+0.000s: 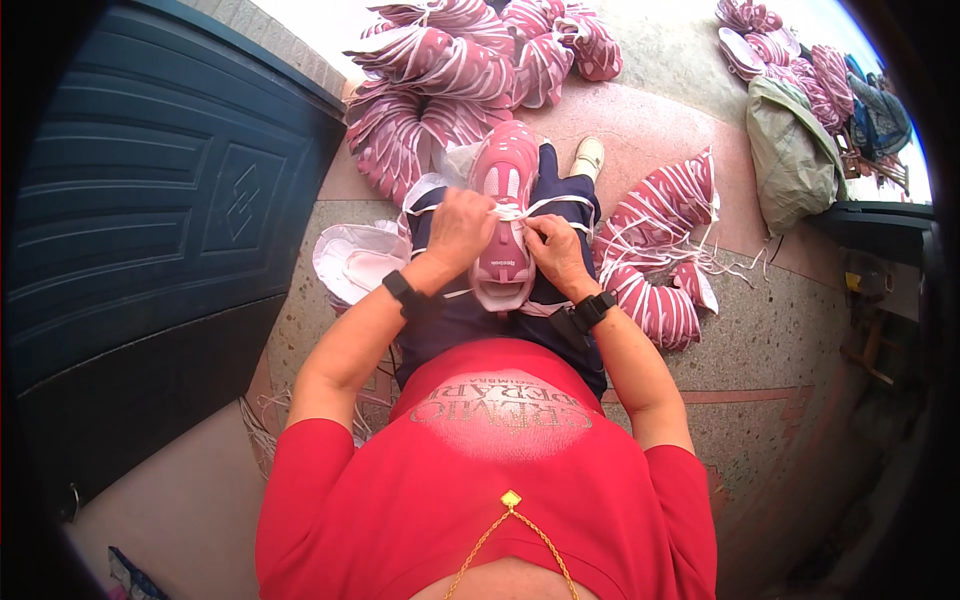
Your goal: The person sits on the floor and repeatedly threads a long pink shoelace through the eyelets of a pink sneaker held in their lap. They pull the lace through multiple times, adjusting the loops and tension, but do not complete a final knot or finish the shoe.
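Note:
A pink shoe upper (503, 258) rests lengthwise on my lap, its toe pointing away from me. White shoelace (512, 212) crosses its middle. My left hand (463, 232) is closed at the left side of the upper, pinching the lace there. On the other side my right hand (556, 250) pinches the lace between thumb and fingers close to the upper's right edge. A loop of lace stretches out to the right above that hand. Both wrists carry black bands.
Stacked pink uppers (430, 75) are heaped beyond my knees. More uppers with loose laces (655, 250) lie right of my legs, and a few pale-lined ones (360, 262) lie left. A dark blue door (130, 190) stands at left. A greenish sack (793, 155) sits far right.

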The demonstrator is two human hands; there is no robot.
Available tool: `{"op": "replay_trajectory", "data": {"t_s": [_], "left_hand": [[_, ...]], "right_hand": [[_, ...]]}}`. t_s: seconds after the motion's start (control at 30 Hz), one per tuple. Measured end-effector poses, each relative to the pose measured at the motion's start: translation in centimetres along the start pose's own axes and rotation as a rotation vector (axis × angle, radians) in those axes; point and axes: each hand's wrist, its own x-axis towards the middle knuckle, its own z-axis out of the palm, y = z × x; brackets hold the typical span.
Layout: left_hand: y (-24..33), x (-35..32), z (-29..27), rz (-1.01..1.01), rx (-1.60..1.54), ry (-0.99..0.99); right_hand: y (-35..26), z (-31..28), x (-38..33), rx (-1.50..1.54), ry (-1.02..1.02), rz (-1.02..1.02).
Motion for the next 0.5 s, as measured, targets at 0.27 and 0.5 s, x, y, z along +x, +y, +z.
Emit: {"op": "replay_trajectory", "data": {"t_s": [0.27,0.5], "left_hand": [[-0.2,3.9,2.0,0.203,0.197,-0.23],[-2.1,4.6,-0.3,-0.274,-0.576,-0.255]], "right_hand": [[-1.1,-0.6,0.2,-0.029,-0.004,-0.015],[-2.5,-1.4,2.6,-0.723,-0.202,-0.51]]}}
